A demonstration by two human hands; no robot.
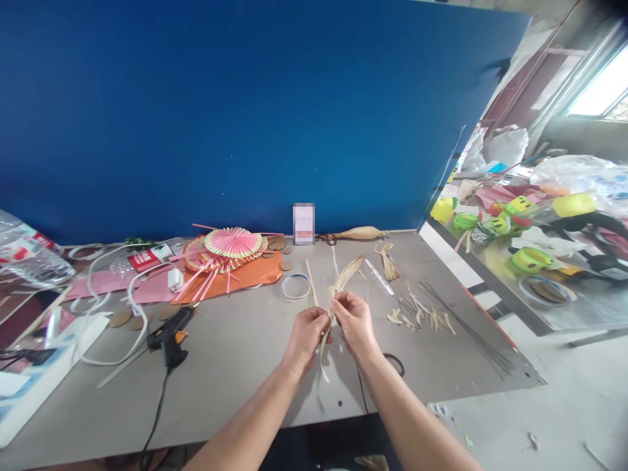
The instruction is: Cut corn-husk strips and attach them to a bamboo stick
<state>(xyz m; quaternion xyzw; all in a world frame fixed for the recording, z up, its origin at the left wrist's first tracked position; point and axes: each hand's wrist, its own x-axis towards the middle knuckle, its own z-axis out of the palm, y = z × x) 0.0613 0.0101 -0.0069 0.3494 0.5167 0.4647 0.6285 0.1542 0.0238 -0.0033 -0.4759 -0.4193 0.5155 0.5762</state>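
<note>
Both my hands meet over the middle of the grey table, pinching one dried corn husk (349, 273). My left hand (308, 333) closes its thumb and fingers on the lower part, and a thin strip of husk hangs below it. Just above and to the right, my right hand (354, 322) grips the husk near its middle, fingertips pressed together. The wide pale end of the husk points up and right, away from me. A thin stick (311, 281) lies behind my left hand, and a roll of clear tape (296, 286) is beside it.
Husk scraps (419, 317), a white marker-like stick (379, 277) and long thin wires (471, 330) lie to the right. Leftward are a black glue gun (171, 337), pink paper fans (233, 247), cables and a power strip (36, 386). A blue panel (220, 118) stands behind.
</note>
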